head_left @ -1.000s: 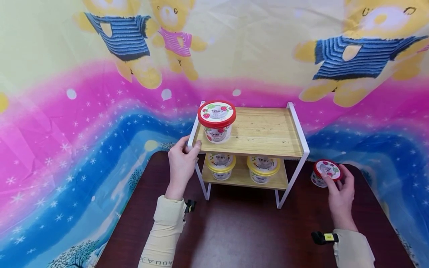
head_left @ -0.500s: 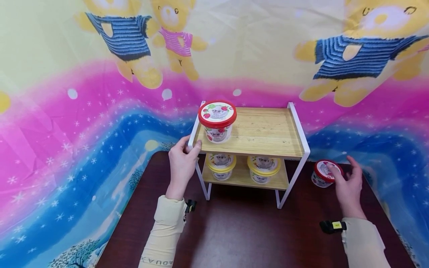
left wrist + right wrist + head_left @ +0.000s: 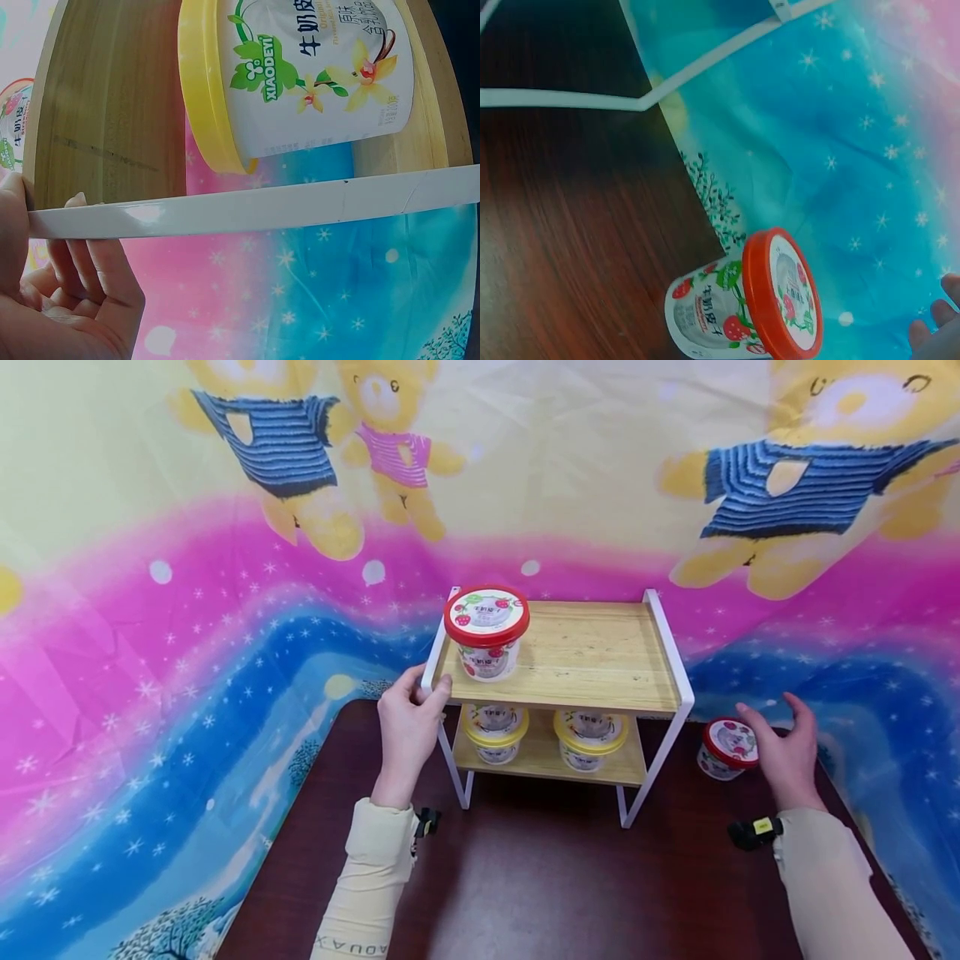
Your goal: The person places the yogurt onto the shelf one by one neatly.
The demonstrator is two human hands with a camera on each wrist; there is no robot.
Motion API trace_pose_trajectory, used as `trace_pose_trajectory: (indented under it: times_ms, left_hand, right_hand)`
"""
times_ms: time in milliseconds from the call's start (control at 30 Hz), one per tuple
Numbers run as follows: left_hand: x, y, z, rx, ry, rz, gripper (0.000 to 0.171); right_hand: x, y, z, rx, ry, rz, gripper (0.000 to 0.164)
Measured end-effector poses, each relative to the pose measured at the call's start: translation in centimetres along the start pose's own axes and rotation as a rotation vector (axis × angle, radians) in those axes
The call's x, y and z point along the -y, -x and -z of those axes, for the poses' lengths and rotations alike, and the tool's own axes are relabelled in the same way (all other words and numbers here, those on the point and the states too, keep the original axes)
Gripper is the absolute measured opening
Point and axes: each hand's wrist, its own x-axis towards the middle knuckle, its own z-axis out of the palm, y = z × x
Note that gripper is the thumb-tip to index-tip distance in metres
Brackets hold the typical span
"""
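Observation:
My left hand (image 3: 407,727) grips the upper left front corner of a small two-tier shelf rack (image 3: 592,672) with wooden boards and a white frame. In the left wrist view its fingers curl beneath the white side bar (image 3: 247,206), thumb at the board's edge. On the top board, at the left, stands a red-lidded tub (image 3: 486,627) with strawberry print. A second red-lidded tub (image 3: 724,756) stands upright on the table right of the rack. My right hand (image 3: 791,756) is just right of that tub, thumb and fingers spread, holding nothing; its fingertips (image 3: 922,334) barely enter the right wrist view.
Two yellow-lidded tubs (image 3: 497,735) stand side by side on the lower board, partly hidden by the top one. The rack rests on a dark wooden table (image 3: 540,877). A printed cloth backdrop (image 3: 570,560) with bears and snowflakes hangs close behind and at both sides.
My right hand has let go of the red-lidded tub on the table and drawn back to the right, fingers spreading. The tub stays in place. My left hand keeps its grip on the rack.

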Motion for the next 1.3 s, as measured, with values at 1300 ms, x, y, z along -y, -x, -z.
trace_pose_trajectory:
  times_ms: [1300]
  left_hand:
    - [0.2, -0.1, 0.0, 0.000, -0.007, -0.003, 0.035]
  right_hand:
    - [-4.6, -3.6, -0.5, 0.161, 0.167, -0.044, 0.109]
